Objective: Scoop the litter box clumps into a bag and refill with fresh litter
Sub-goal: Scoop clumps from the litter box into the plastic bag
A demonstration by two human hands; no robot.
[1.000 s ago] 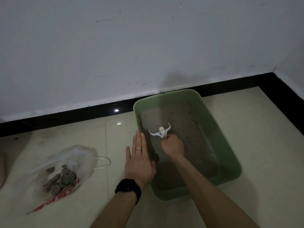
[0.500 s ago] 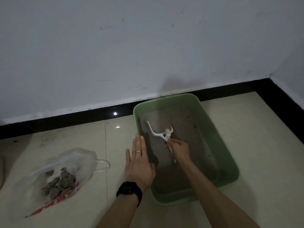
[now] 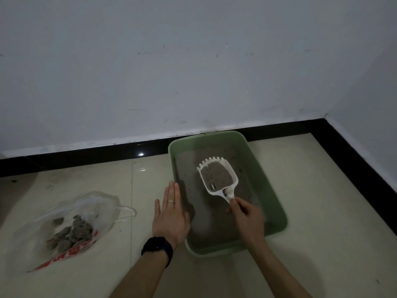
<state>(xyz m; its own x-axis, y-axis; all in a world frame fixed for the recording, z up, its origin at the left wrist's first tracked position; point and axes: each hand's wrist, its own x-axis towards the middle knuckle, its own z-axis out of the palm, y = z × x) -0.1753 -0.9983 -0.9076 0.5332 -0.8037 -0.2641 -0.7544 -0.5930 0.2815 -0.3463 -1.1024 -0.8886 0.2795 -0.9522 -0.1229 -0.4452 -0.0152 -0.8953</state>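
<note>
A green litter box [image 3: 272, 190] with a thin layer of grey litter stands on the tiled floor by the wall. My right hand [image 3: 247, 216] grips the handle of a white slotted scoop [image 3: 218, 177], held face up over the box with grey litter in its bowl. My left hand [image 3: 169, 214] lies flat, fingers together, against the box's left rim. A clear plastic bag [image 3: 90, 209] with red print lies open on the floor to the left, and several grey clumps [image 3: 73, 233] sit inside it.
A white wall with a black baseboard [image 3: 86, 155] runs behind the box and turns a corner at the right [image 3: 354, 160]. Cream floor tiles [image 3: 322, 233] surround the box and the bag.
The scoop has turned from edge-on in the litter to face up, now raised with litter in its bowl. My right hand has shifted back and right. My left hand stays on the rim.
</note>
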